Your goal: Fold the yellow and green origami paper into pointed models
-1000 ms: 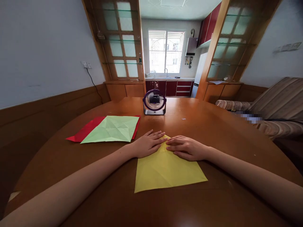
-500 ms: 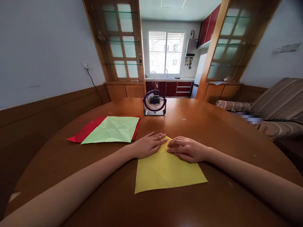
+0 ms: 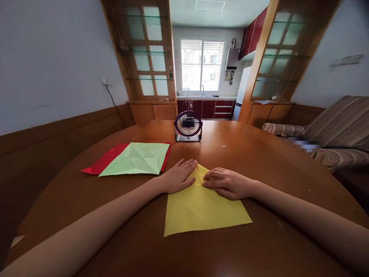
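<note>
A yellow sheet of paper (image 3: 206,211) lies on the table in front of me, its far corners folded inward to a point at the top. My left hand (image 3: 179,177) rests flat on the left fold, fingers stretched out and thumb apart. On the right fold lies my right hand (image 3: 227,182), its fingers slightly bent and their tips pressing near the centre seam. Neither hand grips the sheet. Parts of both folded flaps are hidden under the hands.
A creased light green sheet (image 3: 137,159) lies over a red sheet (image 3: 108,159) at the left. Farther back on the brown wooden table (image 3: 245,246) stands a small purple desk fan (image 3: 188,125). A striped armchair (image 3: 340,130) is beyond the table's right edge.
My left hand has slid a little to the left, away from the centre seam, uncovering more of the folded tip. My right hand is nearly still.
</note>
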The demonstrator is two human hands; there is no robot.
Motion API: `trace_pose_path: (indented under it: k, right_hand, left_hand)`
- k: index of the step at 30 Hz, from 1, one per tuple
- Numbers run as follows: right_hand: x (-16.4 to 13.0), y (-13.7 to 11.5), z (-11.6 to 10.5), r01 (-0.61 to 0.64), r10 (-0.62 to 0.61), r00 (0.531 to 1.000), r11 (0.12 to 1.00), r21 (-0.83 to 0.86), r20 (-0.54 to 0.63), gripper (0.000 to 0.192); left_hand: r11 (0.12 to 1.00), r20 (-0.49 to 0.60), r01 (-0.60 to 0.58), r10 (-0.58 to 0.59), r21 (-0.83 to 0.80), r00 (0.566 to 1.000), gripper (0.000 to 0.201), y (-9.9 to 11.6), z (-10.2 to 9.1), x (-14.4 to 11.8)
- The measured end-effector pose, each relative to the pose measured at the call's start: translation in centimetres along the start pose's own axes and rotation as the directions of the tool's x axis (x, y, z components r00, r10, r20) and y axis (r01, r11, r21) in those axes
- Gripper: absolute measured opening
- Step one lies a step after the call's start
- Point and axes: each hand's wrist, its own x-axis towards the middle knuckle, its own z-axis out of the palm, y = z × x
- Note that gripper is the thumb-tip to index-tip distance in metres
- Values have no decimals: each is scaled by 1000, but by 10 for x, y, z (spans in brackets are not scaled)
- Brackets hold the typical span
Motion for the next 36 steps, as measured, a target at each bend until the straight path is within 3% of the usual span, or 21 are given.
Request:
trace_pose_path:
  k: [3,9,13,18,22,27,31,36]
  right_hand:
    - [0,0,0,-2,2,1000,1000,2,-7,38]
    - [-1,1,2,-14,14,1000,1000,-3,-17,37]
    - [-2,2,3,-5,5,999,1000,14,-44,36]
    - [-4,4,6,-53,66,989,994,95,-135,31]
    - [-6,6,8,-138,170,966,976,170,-196,29]
    - [-6,11,12,-263,305,937,938,227,-173,33]
    - [-7,13,13,-302,333,936,926,226,-117,35]
    - [-7,13,14,-297,320,942,935,192,-100,36]
  left_hand:
    - [1000,-38,25,-25,4,999,69,0,0,0]
    - [984,-138,-168,174,54,975,44,4,-5,-1]
    - [977,-225,-196,211,89,951,37,7,-7,-1]
    - [957,-195,-212,250,200,948,38,8,-9,0]
    - [947,-145,-167,212,275,967,42,2,-9,2]
    - [957,-111,-98,132,274,985,47,-14,-7,2]
    - [968,-117,-81,111,238,987,48,-16,-7,2]
    - [985,-122,-28,50,172,991,49,-5,-10,2]
